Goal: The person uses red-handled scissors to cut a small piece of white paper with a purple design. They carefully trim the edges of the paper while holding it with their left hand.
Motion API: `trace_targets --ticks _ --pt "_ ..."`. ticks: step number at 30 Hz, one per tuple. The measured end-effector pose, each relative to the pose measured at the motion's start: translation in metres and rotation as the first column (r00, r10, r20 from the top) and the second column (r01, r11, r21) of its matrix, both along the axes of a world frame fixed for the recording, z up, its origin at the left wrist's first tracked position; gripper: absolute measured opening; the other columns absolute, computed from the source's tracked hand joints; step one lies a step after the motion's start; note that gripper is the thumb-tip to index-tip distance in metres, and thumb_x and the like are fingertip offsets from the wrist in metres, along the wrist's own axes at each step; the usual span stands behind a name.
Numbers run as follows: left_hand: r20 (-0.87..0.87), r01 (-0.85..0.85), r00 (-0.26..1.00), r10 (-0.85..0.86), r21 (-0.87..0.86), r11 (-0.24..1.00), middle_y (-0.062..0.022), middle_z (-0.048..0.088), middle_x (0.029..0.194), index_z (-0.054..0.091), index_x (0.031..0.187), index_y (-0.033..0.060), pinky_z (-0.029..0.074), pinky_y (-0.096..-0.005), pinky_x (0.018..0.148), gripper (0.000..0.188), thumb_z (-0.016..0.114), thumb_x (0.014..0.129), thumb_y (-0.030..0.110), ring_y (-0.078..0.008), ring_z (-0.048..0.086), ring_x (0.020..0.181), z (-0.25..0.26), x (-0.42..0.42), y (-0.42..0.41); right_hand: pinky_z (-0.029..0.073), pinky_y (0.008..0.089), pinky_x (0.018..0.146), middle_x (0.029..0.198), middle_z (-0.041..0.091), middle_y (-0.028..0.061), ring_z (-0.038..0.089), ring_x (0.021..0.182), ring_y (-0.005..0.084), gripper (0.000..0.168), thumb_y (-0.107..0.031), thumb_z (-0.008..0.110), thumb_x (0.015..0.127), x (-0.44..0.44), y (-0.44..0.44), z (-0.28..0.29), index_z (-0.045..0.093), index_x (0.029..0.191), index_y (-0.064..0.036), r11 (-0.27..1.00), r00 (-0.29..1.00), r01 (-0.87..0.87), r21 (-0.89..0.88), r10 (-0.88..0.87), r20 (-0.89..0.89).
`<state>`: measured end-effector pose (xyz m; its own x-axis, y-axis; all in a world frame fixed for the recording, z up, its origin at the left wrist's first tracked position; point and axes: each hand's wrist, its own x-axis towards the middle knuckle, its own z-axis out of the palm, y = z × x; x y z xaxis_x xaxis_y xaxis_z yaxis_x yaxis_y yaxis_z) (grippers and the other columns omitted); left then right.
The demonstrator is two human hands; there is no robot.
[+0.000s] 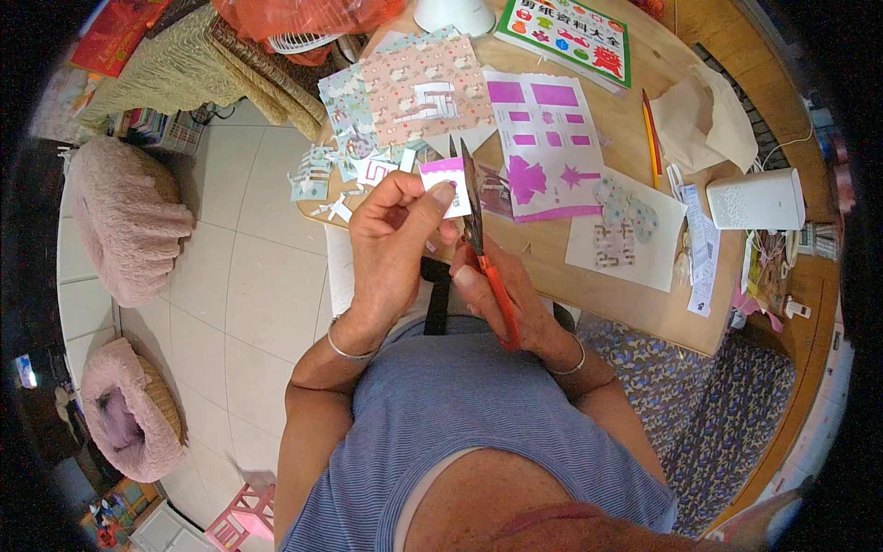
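Between its thumb and fingers my left hand [400,224] pinches a small white paper piece [445,200] with a purple band along its top. My right hand [500,293] holds red-handled scissors [491,269], their dark blades pointing away from me, parted a little at the tips, close beside the right edge of the piece. Beyond the hands lie patterned craft papers [428,76] with paper cutouts on them. A white sheet with purple printed shapes [548,148] lies right of the blades. Paper scraps [334,209] are near the table's left edge.
A paper-cutting book [566,38] and a white lamp base [455,15] stand at the back. Pencils [650,138], crumpled brown paper [703,117], a white speaker-like box [757,200] and a white sheet with patterned cutouts [662,241] are on the right of the wooden table [703,334].
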<state>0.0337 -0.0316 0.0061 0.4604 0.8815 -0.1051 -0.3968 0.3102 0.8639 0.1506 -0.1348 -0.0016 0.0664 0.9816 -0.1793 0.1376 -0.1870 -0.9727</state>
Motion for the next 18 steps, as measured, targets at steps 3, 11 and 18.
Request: trace_targets --ticks 3,11,18 --pt "-0.007 0.005 1.0 -0.005 0.007 1.0 0.0013 0.06 0.069 0.058 0.083 0.006 0.043 -0.0173 0.05 0.008 0.063 0.089 0.008 -0.0036 0.057 0.058 0.0003 -0.0003 0.0 0.043 0.0409 0.062 0.075 0.055 0.0148 0.056 0.068 0.0306 0.033 -0.036 0.056 0.092 -0.0006 0.0 0.0 0.049 0.094 -0.004 1.0 1.0 0.009 -0.003 -0.009 -0.007" --pt "-0.023 0.013 1.0 -0.014 -0.027 1.0 0.0014 0.061 0.069 0.058 0.083 0.0061 0.042 -0.017 0.052 0.009 0.064 0.089 0.009 -0.0035 0.057 0.059 0.0007 0.0001 0.0004 0.045 0.0416 0.061 0.075 0.056 0.0153 0.058 0.067 0.0332 0.032 -0.035 0.056 0.092 0.0004 0.0004 -0.0029 0.049 0.097 -0.004 0.999 1.0 -0.004 0.038 0.005 -0.006" --pt "-0.039 0.018 0.999 -0.019 -0.012 1.0 0.0003 0.061 0.067 0.058 0.083 0.0059 0.043 -0.0175 0.051 0.008 0.064 0.089 0.009 -0.0038 0.057 0.058 0.0003 0.0008 0.0015 0.044 0.0409 0.061 0.074 0.055 0.0159 0.056 0.066 0.0313 0.036 -0.038 0.053 0.093 -0.003 0.0023 -0.0014 0.05 0.099 -0.002 0.998 0.998 0.049 0.031 -0.047 -0.038"
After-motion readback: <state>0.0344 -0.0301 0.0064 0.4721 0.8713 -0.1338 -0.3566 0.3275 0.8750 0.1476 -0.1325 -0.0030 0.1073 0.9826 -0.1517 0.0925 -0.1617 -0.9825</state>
